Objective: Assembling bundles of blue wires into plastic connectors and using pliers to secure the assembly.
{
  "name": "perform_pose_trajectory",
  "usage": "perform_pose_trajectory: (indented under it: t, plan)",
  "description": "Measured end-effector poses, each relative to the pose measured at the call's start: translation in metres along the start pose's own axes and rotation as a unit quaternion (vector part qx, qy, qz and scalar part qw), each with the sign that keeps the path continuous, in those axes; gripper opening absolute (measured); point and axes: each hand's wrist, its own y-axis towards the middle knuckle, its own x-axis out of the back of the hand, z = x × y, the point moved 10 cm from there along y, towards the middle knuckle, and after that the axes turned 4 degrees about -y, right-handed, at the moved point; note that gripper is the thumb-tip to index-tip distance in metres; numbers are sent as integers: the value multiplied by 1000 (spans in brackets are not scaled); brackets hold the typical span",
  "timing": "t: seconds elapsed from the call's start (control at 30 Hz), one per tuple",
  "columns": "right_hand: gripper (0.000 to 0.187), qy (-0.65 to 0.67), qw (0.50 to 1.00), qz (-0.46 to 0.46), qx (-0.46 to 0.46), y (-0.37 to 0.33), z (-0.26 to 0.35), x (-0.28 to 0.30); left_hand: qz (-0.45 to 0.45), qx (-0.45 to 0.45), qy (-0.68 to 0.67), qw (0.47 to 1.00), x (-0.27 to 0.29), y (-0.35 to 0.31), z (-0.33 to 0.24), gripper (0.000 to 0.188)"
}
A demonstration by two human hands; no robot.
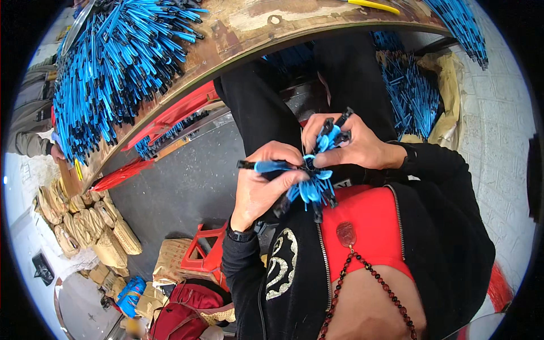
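Note:
A bunch of thin blue strips with black ends [309, 191] is held in front of my chest, fanning outward on several sides. My left hand [255, 187] pinches it from the left, its thumb pressed near the dark middle. On the other side, my right hand [362, 144] grips the same bunch with thumb and fingers close to the centre. Some black tips stick out past both hands and are slightly blurred. The exact kind of the strips cannot be made out, and my fingers partly hide the joint in the middle.
A large heap of like strips [122, 68] covers the left of the worn wooden table [243, 28], near a yellow-handled tool [374, 6]. More strips fill a sack [411, 93]. Paper-wrapped bundles [90, 226], a red stool [205, 252] and another person's sleeve [31, 144] are at left.

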Motion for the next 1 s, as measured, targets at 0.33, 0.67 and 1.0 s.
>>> perform_pose_trajectory:
  t: [0.33,0.67,1.0]
  plan:
    - [17,-78,997,13,-13,10,-1,-15,-2,35,-140,990,10,-9,10,36]
    - [46,-35,996,47,71,7,0,-18,36,5,-210,977,5,-2,11,52]
    - [66,-169,978,77,90,9,6,-11,2,32,-176,984,15,-4,25,51]
